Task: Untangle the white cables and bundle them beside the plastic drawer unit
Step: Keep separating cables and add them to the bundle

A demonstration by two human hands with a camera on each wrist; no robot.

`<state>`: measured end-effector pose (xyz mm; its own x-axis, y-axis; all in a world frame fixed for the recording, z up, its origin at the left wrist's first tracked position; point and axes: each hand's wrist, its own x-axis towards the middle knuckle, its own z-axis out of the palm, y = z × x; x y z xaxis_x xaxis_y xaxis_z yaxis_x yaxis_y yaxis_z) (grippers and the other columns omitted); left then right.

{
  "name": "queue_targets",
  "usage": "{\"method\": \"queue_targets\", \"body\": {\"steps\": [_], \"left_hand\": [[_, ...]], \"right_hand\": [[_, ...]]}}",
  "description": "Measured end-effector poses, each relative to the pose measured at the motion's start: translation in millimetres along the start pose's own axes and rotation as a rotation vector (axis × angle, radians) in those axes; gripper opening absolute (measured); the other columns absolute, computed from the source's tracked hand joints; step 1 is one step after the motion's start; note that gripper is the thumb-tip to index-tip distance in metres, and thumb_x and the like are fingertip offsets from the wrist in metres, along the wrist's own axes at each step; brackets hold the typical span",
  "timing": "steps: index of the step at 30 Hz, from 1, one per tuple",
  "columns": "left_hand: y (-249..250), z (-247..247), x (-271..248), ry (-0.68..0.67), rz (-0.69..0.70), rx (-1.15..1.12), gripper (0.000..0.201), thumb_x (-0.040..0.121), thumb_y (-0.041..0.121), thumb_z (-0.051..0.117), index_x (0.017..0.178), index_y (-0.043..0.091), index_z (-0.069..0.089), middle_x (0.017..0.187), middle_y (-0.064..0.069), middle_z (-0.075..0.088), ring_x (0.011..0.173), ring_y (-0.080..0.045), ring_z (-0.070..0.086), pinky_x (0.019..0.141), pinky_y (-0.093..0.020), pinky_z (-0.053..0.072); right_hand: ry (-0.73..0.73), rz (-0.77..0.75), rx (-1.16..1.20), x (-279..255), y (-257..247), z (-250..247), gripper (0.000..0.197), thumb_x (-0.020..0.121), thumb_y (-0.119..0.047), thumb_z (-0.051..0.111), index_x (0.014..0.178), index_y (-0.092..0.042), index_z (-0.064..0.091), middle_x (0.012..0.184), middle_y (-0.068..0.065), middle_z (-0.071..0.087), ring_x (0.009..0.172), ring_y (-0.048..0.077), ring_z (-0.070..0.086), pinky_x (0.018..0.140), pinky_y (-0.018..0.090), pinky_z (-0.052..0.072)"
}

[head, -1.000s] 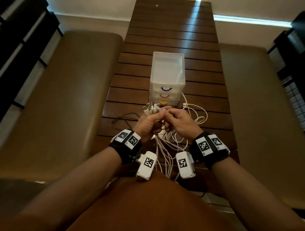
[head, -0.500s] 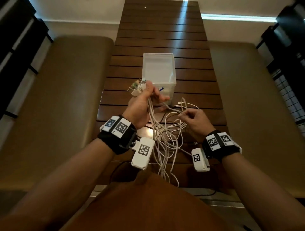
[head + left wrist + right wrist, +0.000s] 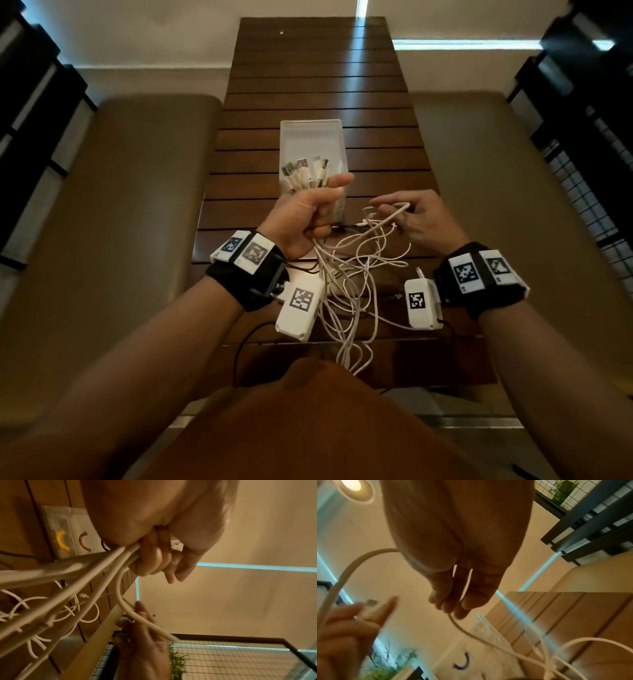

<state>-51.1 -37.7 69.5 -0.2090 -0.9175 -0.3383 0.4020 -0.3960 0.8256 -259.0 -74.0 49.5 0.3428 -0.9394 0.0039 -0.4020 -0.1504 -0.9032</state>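
Note:
My left hand point(image 3: 308, 212) grips a bundle of white cables point(image 3: 349, 284) just below their plugs point(image 3: 305, 171), which stick up in front of the clear plastic drawer unit point(image 3: 311, 137). The cables hang from the fist in tangled loops down to the slatted wooden table point(image 3: 308, 68). My right hand point(image 3: 421, 222) is to the right at about the same height, fingers spread and nearly straight, with one cable loop point(image 3: 394, 209) lying across them. In the left wrist view the left hand's fingers point(image 3: 154, 561) curl round the strands. In the right wrist view a cable trails from the right hand's fingertips point(image 3: 458, 608).
Padded brown benches point(image 3: 137, 205) point(image 3: 496, 205) flank the narrow table. A thin black cable point(image 3: 239, 349) loops off the near edge. Dark slatted frames stand at both far sides. The drawer unit point(image 3: 68, 534) has yellow, brown and blue handles.
The hands, joined at the plugs a second ago, have parted. The left hand has risen with the plug ends in front of the drawer unit; the right has moved right and opened under one loop.

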Motion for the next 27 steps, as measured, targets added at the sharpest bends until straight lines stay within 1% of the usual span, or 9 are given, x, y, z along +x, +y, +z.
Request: {"method": "queue_targets", "body": {"steps": [3,6,9,14,16,19,22,24,27], "left_hand": [[-9.8,6.4,10.6,-0.058,-0.06,0.152,0.017,0.093,0.014,0.054,0.099,0.02,0.069,0.075,-0.002,0.043,0.052,-0.009,0.032,0.038,-0.018,0.016],[-19.4,15.4,10.9,-0.144,-0.194,0.367,0.017,0.099,0.022,0.049,0.088,0.017,0.061,0.059,0.004,0.042,0.042,-0.006,0.029,0.037,-0.017,0.021],[-25.7,14.8,13.9,-0.11,-0.193,0.399,0.021,0.101,0.025,0.046,0.088,0.013,0.057,0.05,0.008,0.042,0.039,-0.005,0.03,0.037,-0.017,0.025],[-23.4,8.2,13.9,0.01,-0.053,0.447,0.021,0.1,0.025,0.046,0.092,0.013,0.06,0.055,0.007,0.045,0.038,-0.003,0.036,0.038,-0.017,0.031],[-21.6,9.0,12.3,0.005,0.001,0.654,0.018,0.099,0.022,0.049,0.095,0.011,0.063,0.061,0.009,0.053,0.039,-0.001,0.043,0.043,-0.015,0.033],[-20.1,17.1,13.0,-0.076,0.121,0.826,0.015,0.097,0.014,0.052,0.102,0.005,0.063,0.077,0.005,0.06,0.044,0.009,0.051,0.045,-0.006,0.036],[-17.8,18.6,14.2,-0.07,0.106,0.794,0.015,0.098,0.02,0.051,0.092,0.014,0.063,0.062,0.01,0.055,0.041,0.003,0.046,0.043,-0.01,0.035],[-18.8,11.7,15.4,-0.075,0.044,0.759,0.015,0.098,0.025,0.052,0.087,0.019,0.061,0.059,0.006,0.052,0.044,-0.004,0.043,0.043,-0.02,0.036],[-26.2,-10.6,16.2,-0.047,-0.089,0.788,0.02,0.098,0.027,0.052,0.082,0.017,0.059,0.058,0.004,0.045,0.04,-0.004,0.036,0.039,-0.02,0.032]], "right_hand": [[-0.08,-0.103,0.132,-9.8,-32.3,-6.3,0.02,0.093,-0.003,0.058,0.109,-0.006,0.068,0.084,-0.007,0.071,0.071,0.001,0.067,0.059,0.014,0.051],[0.007,-0.225,0.304,-13.0,-49.2,-15.9,0.023,0.091,0.0,0.058,0.103,-0.014,0.071,0.09,-0.002,0.073,0.081,0.016,0.07,0.069,0.028,0.059],[0.199,-0.314,0.382,-16.2,-56.8,-27.6,0.022,0.09,0.002,0.059,0.099,-0.015,0.071,0.092,-0.005,0.074,0.087,0.015,0.07,0.071,0.028,0.058],[0.395,0.063,0.085,-20.0,-37.6,-36.1,0.036,0.091,0.005,0.048,0.086,-0.023,0.069,0.097,0.003,0.068,0.091,0.019,0.064,0.077,0.029,0.053],[0.43,0.045,-0.108,-20.2,-35.8,-32.6,0.032,0.09,-0.001,0.049,0.099,-0.025,0.069,0.115,0.003,0.062,0.103,0.014,0.057,0.086,0.027,0.047],[0.098,-0.051,-0.425,-17.2,-48.4,-18.3,0.032,0.095,-0.023,0.056,0.127,-0.022,0.06,0.128,-0.002,0.058,0.115,0.01,0.053,0.094,0.022,0.04],[-0.211,0.041,-0.588,-14.0,-53.0,-5.6,0.021,0.098,-0.028,0.051,0.103,-0.023,0.07,0.089,-0.003,0.068,0.073,0.009,0.059,0.062,0.023,0.043],[-0.091,-0.022,-0.483,-11.2,-49.6,-7.7,0.021,0.099,-0.024,0.05,0.092,-0.022,0.069,0.073,-0.007,0.062,0.064,0.008,0.055,0.06,0.025,0.041],[0.391,-0.089,-0.061,-5.5,-45.9,-29.2,0.024,0.101,-0.019,0.044,0.087,-0.02,0.063,0.064,-0.005,0.055,0.057,0.01,0.054,0.061,0.024,0.046]]}}
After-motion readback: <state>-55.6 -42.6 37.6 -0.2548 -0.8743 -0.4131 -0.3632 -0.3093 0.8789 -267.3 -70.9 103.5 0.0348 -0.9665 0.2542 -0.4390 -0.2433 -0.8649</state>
